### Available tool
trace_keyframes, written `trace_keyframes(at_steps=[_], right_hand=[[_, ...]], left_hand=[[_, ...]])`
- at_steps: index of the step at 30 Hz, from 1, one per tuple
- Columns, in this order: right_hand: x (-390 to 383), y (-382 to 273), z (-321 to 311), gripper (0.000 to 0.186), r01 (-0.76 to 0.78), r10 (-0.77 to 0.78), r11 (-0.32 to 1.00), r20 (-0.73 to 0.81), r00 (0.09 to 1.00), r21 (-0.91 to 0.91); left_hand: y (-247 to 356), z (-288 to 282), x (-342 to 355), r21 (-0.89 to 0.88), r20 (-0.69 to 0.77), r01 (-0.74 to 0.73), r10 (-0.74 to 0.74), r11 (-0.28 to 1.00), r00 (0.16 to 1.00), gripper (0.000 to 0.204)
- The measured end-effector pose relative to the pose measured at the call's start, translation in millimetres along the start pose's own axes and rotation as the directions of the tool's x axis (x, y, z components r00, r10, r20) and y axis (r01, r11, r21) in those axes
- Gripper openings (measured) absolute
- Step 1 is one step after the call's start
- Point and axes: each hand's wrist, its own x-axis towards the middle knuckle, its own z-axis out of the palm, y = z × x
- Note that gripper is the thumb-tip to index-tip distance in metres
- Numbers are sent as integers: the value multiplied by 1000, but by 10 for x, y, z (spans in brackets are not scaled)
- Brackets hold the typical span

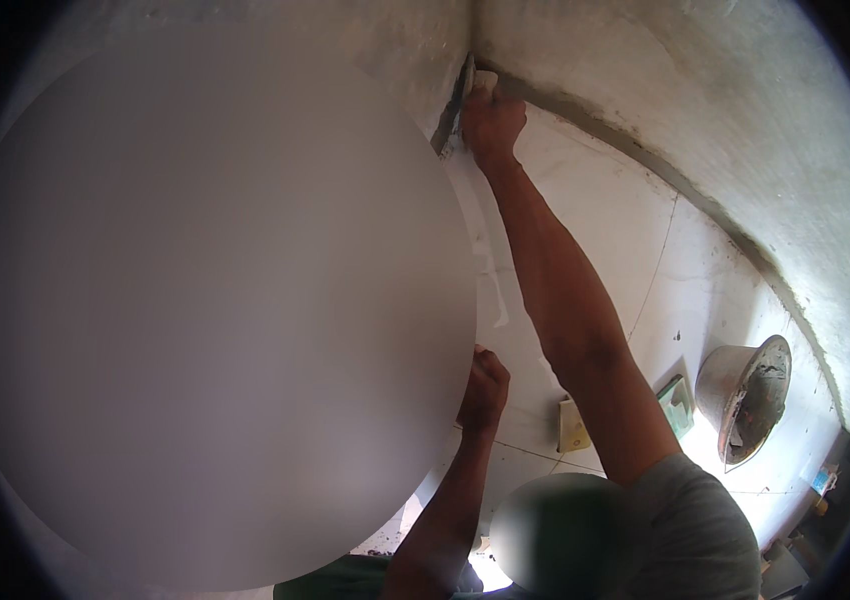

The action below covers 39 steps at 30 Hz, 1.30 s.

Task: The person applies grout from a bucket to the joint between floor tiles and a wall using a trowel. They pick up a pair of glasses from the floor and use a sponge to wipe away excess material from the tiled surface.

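At the top, my right hand (493, 125) grips a trowel (468, 80) with a pale handle, held in the corner where the rough grey plaster (705, 100) meets the white tiled surface (585, 240). Dark grout or mortar lines that edge. Lower down, my left hand (485, 385) is closed at the border of a large blurred patch, which hides whatever it may hold and much of the left of the view.
A mortar-smeared bucket (720, 390) sits on the tiles at the right, beside a green flat object (676, 405). A yellowish block (573, 428) lies left of them. Small items (825, 480) lie by the dark edge at lower right. A second, smaller blur covers the bottom middle.
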Motion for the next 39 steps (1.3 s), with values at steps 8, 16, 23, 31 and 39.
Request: trace_keyframes(at_steps=[8,16,23,31,39], right_hand=[[-615,111,-648,33,-110,19,971,392,920,212],[-204,101,-541,35,-237,168,928,246,955,287],[-44,-78,-126,31,-81,74,995,122,990,55],[-81,-15,-70,29,-112,75,958,145,987,263],[-207,-322,-618,31,-247,84,761,286,954,599]], left_hand=[[-64,-20,24,64,-14,-2,3,998,1000,30],[44,31,8,61,-15,-10,11,998,1000,32],[15,-9,34,56,18,23,-24,998,1000,31],[22,12,30,64,-3,22,-22,998,1000,31],[-23,-27,56,95,9,61,-62,994,998,30]])
